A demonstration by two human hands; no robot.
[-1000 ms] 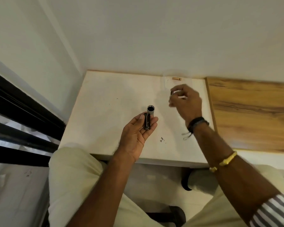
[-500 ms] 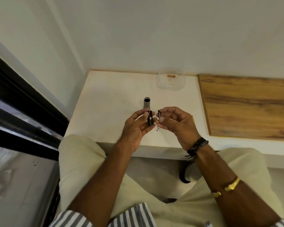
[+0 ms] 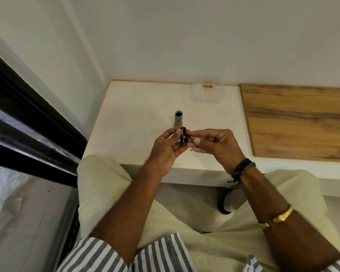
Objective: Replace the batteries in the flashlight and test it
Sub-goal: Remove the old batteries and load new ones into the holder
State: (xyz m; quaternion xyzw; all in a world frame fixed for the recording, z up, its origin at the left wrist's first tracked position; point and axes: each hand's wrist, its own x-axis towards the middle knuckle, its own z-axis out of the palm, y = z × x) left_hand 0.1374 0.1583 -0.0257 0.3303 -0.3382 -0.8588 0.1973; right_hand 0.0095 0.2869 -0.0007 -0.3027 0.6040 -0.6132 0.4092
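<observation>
A battery is being fitted into the holder — mid-task.

The black holder [image 3: 183, 136] is gripped in the left hand [image 3: 166, 148]; a small battery [image 3: 190, 135] is pinched by the right hand [image 3: 217, 146]. The flashlight tube [image 3: 178, 119] stands upright on the table [image 3: 135, 122] — correct polarity is needed next.

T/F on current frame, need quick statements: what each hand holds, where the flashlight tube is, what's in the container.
1. The left hand holds a dark battery holder. True.
2. The grey flashlight tube lies flat on the white table. False: it stands upright, open end up.
3. The right hand is reaching into the clear container. False: it pinches a small dark battery against the holder.
4. A copper-coloured battery lies in the container. True.
</observation>
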